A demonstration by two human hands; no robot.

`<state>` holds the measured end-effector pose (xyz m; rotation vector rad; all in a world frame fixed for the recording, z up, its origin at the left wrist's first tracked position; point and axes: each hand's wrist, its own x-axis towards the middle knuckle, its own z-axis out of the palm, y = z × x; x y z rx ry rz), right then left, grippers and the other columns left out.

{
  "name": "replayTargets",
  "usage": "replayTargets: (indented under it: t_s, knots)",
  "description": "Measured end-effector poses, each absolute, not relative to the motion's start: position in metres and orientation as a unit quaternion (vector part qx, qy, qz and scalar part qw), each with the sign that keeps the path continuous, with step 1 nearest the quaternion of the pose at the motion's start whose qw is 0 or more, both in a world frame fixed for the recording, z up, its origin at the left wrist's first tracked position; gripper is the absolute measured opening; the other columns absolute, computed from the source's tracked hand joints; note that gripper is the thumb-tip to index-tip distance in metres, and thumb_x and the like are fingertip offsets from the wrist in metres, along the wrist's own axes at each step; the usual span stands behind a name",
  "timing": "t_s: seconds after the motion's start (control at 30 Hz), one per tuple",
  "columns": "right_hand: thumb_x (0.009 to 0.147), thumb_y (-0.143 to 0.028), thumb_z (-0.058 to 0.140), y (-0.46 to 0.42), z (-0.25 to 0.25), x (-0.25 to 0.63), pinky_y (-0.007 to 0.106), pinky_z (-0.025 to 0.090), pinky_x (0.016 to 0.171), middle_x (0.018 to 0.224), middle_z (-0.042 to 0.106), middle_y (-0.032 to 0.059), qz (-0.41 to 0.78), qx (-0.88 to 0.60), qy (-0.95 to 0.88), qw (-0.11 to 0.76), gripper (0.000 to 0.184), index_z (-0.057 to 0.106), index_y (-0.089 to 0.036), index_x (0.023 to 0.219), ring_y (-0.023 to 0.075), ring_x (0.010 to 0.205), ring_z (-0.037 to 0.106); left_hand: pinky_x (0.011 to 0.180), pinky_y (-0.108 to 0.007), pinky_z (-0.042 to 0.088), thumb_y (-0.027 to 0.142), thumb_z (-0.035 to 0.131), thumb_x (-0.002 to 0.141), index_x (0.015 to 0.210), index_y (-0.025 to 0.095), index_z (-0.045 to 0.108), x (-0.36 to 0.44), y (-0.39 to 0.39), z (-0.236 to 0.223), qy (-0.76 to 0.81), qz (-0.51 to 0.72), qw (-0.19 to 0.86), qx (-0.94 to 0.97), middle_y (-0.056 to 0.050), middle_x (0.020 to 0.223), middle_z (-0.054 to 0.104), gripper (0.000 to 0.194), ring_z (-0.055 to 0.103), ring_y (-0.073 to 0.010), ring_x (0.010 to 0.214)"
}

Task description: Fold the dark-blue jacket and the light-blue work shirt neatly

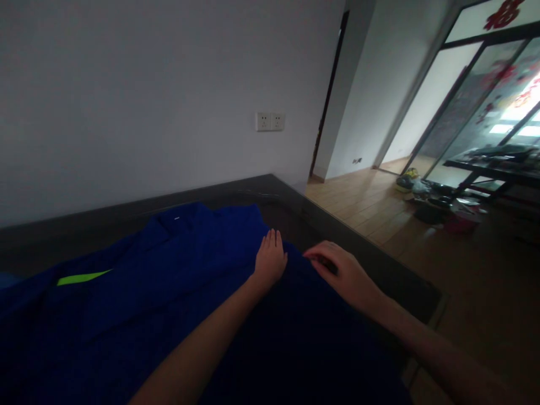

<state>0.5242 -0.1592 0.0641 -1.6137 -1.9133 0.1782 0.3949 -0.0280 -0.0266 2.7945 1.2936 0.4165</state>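
Note:
A dark blue collared shirt [202, 253] with a lime-green strip lies spread over a dark table [261, 188]. Its collar lies toward the wall, with a small white label inside. My left hand [271, 257] rests flat on the cloth near the shirt's right side, fingers stretched forward. To the right of it, my right hand [340, 273] has thumb and fingertips pinched together at the cloth's right edge. The dim light blurs the exact bit of fabric between those fingertips. The near part of the shirt is in deep shadow.
A pale wall with a double socket [270, 122] stands behind the table. Beyond the table's right edge is a wooden floor [346, 199]. Farther right are a red bucket [462, 216], bags, a dark rack [498, 169] and glass sliding doors.

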Motion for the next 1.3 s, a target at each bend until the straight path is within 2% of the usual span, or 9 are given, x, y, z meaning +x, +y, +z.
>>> replayTargets:
  t_s: [0.07,0.17,0.4,0.57,0.7,0.93,1.03,1.17,1.3]
  knots:
    - [0.088,-0.019,0.048,-0.099,0.068,0.521,0.028,0.047,0.077,0.092,0.067,0.0041,0.073,-0.615,-0.737,0.270,0.019,0.065,-0.020,0.098,0.0150,0.083,0.061,0.114,-0.040,0.024,0.031,0.044,0.090,0.140,-0.004,0.031,0.395,-0.032,-0.028,0.430,0.138,0.010,0.892,-0.024,0.145,0.034,0.063,0.030,-0.0294,0.137]
    - [0.089,-0.025,0.049,-0.011,0.056,0.514,0.026,0.045,0.082,0.103,0.069,0.0026,0.068,-0.713,-0.680,0.160,0.021,0.066,-0.024,0.102,0.0161,0.096,0.062,0.114,-0.041,0.023,0.032,0.042,0.091,0.138,-0.005,0.033,0.396,-0.036,-0.034,0.445,0.136,0.018,0.885,-0.025,0.144,0.036,0.061,0.031,-0.0295,0.136]
    - [0.093,-0.038,0.043,0.103,0.005,0.482,0.037,0.048,0.078,0.112,0.065,0.0225,0.055,-0.795,-0.597,0.096,0.039,0.066,-0.009,0.107,0.0305,0.103,0.063,0.113,-0.042,0.026,0.032,0.036,0.092,0.139,0.000,0.033,0.396,-0.032,-0.042,0.424,0.144,0.064,0.892,-0.020,0.147,0.033,0.057,0.027,-0.0271,0.138]
    - [0.097,-0.025,0.032,0.124,-0.015,0.471,0.036,0.046,0.082,0.111,0.066,0.0216,0.025,-0.786,-0.612,0.080,0.037,0.062,-0.009,0.110,0.0273,0.103,0.063,0.114,-0.044,0.024,0.036,0.029,0.094,0.140,0.005,0.034,0.393,-0.033,-0.038,0.385,0.133,0.081,0.910,-0.017,0.148,0.034,0.056,0.025,-0.0270,0.139]
    - [0.098,-0.030,0.030,0.124,-0.022,0.478,0.038,0.045,0.085,0.112,0.066,0.0180,0.004,-0.754,-0.653,0.066,0.036,0.055,-0.015,0.119,0.0276,0.105,0.062,0.114,-0.043,0.023,0.040,0.024,0.095,0.141,0.003,0.031,0.392,-0.035,-0.039,0.372,0.148,0.100,0.911,-0.017,0.148,0.033,0.059,0.024,-0.0273,0.139]
    - [0.096,-0.026,0.035,0.122,-0.015,0.500,0.039,0.045,0.084,0.109,0.067,0.0162,-0.014,-0.744,-0.665,0.068,0.031,0.048,-0.019,0.124,0.0272,0.103,0.062,0.115,-0.038,0.023,0.032,0.033,0.093,0.142,0.004,0.028,0.392,-0.036,-0.037,0.348,0.159,0.106,0.918,-0.016,0.150,0.029,0.057,0.023,-0.0235,0.140]
    - [0.096,-0.023,0.034,0.124,-0.001,0.506,0.039,0.044,0.086,0.118,0.063,0.0158,-0.024,-0.745,-0.660,0.098,0.033,0.047,-0.018,0.126,0.0266,0.107,0.060,0.115,-0.035,0.024,0.031,0.034,0.093,0.142,0.002,0.028,0.393,-0.037,-0.031,0.355,0.166,0.110,0.913,-0.017,0.150,0.028,0.057,0.024,-0.0226,0.140]
    - [0.096,-0.022,0.031,0.129,0.014,0.501,0.033,0.040,0.094,0.130,0.055,0.0139,-0.019,-0.724,-0.677,0.131,0.036,0.046,-0.015,0.129,0.0218,0.116,0.053,0.113,-0.037,0.028,0.025,0.034,0.093,0.140,0.001,0.033,0.390,-0.028,-0.020,0.412,0.178,0.089,0.889,-0.019,0.147,0.033,0.053,0.031,-0.0240,0.137]
    - [0.094,-0.023,0.039,0.133,0.009,0.478,0.025,0.037,0.098,0.127,0.058,0.0115,0.029,-0.690,-0.713,0.117,0.037,0.051,-0.013,0.127,0.0179,0.117,0.053,0.112,-0.042,0.028,0.023,0.035,0.092,0.136,-0.002,0.038,0.384,-0.019,-0.020,0.469,0.155,0.061,0.867,-0.024,0.144,0.037,0.051,0.034,-0.0286,0.135]
